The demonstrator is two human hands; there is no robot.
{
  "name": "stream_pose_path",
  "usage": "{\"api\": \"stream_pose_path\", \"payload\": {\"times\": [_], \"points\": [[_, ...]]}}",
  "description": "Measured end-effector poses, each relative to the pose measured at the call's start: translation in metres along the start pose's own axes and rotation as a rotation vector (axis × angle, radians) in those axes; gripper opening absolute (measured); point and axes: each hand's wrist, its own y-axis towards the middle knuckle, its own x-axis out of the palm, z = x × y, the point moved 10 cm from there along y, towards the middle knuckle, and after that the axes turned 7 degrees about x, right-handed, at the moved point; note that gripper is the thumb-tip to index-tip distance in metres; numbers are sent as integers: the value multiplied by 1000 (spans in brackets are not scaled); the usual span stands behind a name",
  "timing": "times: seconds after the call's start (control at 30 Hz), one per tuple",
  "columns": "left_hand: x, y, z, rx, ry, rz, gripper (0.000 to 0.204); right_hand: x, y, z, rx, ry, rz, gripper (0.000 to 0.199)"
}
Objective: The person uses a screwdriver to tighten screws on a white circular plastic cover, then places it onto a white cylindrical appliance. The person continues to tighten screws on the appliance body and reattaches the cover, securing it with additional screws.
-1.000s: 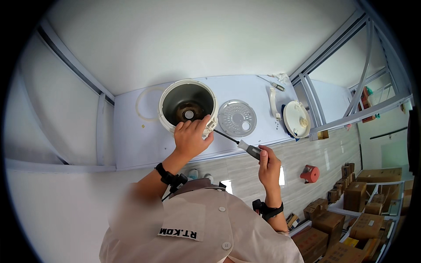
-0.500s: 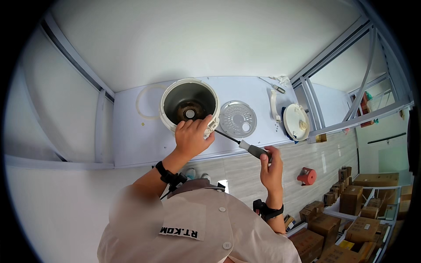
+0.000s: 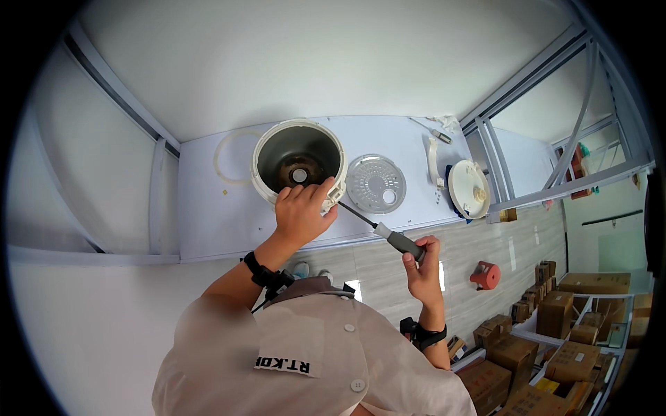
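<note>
A white rice cooker body stands on the table, its lid off and its dark inside showing a round pale centre piece. My left hand is closed over the cooker's near right rim, close to a latch part. In my right hand is a screwdriver with a grey handle, gripped near its butt end. Its dark shaft slants up and left to the cooker's near right side. Whether the tip touches the cooker is hard to make out.
Right of the cooker lies a round perforated metal plate. Beyond it are a white curved handle, a white lid, small screws and a second screwdriver. A pale ring lies left. A red stool and cardboard boxes stand behind.
The screwdriver and my right hand have shifted slightly left. My left hand keeps its hold on the cooker's rim.
</note>
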Motion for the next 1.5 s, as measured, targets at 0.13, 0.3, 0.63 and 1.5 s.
{"api": "stream_pose_path", "payload": {"times": [0.13, 0.3, 0.63, 1.5], "points": [[-1, 2, 0, 0, -3, -2, 56, 10, -4, 11, 293, 43, -22, 36], [0, 2, -2, 2, -7, -3, 55, 19, -8, 20, 449, 163, -60, 35], [0, 2, -2, 0, -33, 0, 57, 32, -7, -37, -183, -389, -134, 45], [2, -2, -8, 1, -36, -59, 57, 77, -29, 35, 631, 136, -626, 37]]}}
